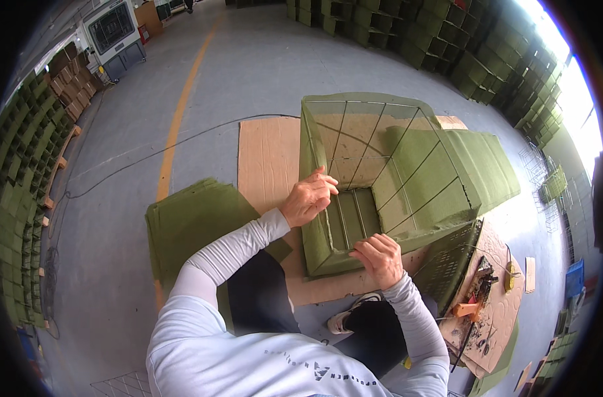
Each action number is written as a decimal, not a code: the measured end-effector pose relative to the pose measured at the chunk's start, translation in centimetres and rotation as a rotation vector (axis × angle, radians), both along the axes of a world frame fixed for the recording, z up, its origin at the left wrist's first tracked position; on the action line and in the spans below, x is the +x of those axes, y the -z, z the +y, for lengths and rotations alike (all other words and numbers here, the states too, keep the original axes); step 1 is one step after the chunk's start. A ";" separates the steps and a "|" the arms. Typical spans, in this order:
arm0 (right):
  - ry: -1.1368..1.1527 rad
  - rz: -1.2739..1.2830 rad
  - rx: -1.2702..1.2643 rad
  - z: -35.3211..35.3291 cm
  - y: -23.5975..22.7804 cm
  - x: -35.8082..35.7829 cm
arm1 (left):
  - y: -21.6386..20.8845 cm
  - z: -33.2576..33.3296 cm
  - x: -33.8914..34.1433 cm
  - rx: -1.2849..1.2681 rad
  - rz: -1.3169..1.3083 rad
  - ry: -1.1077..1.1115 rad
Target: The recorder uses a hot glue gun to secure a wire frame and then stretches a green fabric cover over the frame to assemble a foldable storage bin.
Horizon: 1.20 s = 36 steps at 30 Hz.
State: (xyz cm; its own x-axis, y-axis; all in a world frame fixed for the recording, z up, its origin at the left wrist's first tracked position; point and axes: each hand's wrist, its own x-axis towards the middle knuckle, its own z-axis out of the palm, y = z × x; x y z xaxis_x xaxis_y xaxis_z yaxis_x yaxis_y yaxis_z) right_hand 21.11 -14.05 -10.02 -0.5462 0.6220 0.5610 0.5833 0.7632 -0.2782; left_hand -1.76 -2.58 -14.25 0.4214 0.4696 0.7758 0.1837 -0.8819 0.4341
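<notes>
Before me stands a green fabric-covered wire-frame box [414, 225], with its open side facing up and thin wires crossing its walls. My left hand [311, 197] is at the box's left edge, fingers curled against the fabric, and what lies between them is hard to make out. Along the near edge, my right hand [379, 259] has its fingers bent over the rim, gripping it. Underneath the box lies a cardboard sheet [268, 149]. A stack of green fabric sheets [199, 228] is by my left forearm, and another green sheet [493, 162] lies beyond the box's right side.
To the right, a perforated crate [450, 255] stands beside a cardboard-topped surface [503, 291] with an orange-handled tool [465, 309], scissors [486, 339] and a yellow object [510, 278]. Green boxes [374, 26] are stacked at the back. A dark cable [129, 173] crosses the floor.
</notes>
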 end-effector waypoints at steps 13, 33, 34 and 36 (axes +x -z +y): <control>0.071 0.025 -0.100 3.4 0.6 -5.5 | -0.2 4.6 -3.5 -0.125 0.057 -0.030; 0.067 0.001 -0.088 3.6 0.4 0.2 | -4.6 0.3 -4.2 -0.213 0.387 -0.214; 0.059 -0.016 -0.098 3.4 0.1 0.8 | -5.6 -1.7 -3.2 -0.146 0.398 -0.215; 0.158 0.007 0.011 2.8 -0.1 3.0 | -6.1 -5.8 -1.1 -0.105 0.392 -0.288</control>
State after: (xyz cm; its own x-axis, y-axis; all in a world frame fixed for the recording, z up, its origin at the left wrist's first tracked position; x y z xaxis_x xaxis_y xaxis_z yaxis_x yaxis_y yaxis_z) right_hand 24.10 -11.23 -9.90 -0.4379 0.6938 0.5717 0.6946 0.6648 -0.2748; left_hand -2.87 -8.43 -8.17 0.5136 0.6766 0.5277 0.5803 -0.7269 0.3673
